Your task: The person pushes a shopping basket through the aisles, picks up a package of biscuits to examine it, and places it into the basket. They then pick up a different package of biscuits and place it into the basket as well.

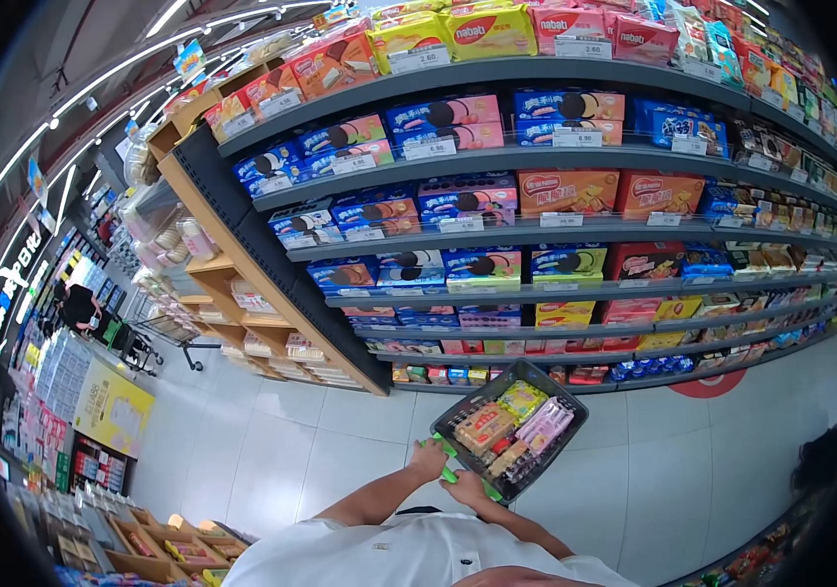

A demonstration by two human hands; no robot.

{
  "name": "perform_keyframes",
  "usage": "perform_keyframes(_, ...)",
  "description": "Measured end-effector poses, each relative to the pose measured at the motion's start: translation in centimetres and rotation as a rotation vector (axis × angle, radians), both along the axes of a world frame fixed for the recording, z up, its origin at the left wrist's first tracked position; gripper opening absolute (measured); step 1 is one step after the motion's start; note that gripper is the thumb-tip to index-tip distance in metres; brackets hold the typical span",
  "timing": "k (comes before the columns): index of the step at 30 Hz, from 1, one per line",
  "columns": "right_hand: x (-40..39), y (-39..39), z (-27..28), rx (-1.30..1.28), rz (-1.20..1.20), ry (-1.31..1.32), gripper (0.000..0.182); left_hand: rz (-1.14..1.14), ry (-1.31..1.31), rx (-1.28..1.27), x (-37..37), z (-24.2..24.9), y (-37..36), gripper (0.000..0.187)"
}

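Note:
Both arms reach forward from a white shirt to a black shopping basket (557, 460) at the lower middle of the head view. My left hand (426, 459) is closed around its green handle (444, 445). Slightly nearer my body, my right hand (466, 487) also grips the green handle. Inside the basket lie a tan-orange snack pack (484, 428), a yellow-green pack (522, 400) and a pink-purple pack (546, 421). Smaller packets (508, 458) lie toward the near side. What supports the basket from below is hidden.
A long shelf unit (555, 235) with several tiers of biscuit boxes stands ahead, with a wooden end rack (242, 284) at its left. Pale floor tiles (340, 440) run along the aisle. Far left, a person (81, 305) stands near a shopping cart (169, 333).

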State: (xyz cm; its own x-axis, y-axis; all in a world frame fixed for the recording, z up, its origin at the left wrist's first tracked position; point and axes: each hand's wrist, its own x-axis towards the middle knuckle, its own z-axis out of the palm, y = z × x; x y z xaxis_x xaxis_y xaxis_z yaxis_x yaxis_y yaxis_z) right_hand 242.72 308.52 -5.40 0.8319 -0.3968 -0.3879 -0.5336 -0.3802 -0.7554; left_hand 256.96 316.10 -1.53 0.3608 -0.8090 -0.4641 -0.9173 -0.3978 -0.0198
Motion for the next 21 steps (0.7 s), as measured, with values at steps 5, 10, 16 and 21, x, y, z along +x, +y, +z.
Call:
perform_keyframes(5, 0.3, -1.2, -0.2, -0.001, -0.025, -0.032, 0.047, -0.049, 0.025, 0.136, 0.5, 1.4, -2.5, 0.027)
perform_keyframes(10, 0.6, -1.5, -0.1, 0.014, -0.007, -0.019, 0.05, -0.079, 0.037, 0.189, 0.9, 1.6, -3.0, 0.029)
perform_keyframes(16, 0.3, -2.1, -0.5, 0.144, -0.009, -0.028, 0.051, -0.127, 0.034, 0.25, 1.4, 0.9, -3.7, 0.028)
perform_keyframes(21, 0.7, -2.6, -1.0, 0.216, 0.102, 0.011, 0.052, -0.19, 0.061, 0.151, 2.0, -0.1, -2.8, 0.021)
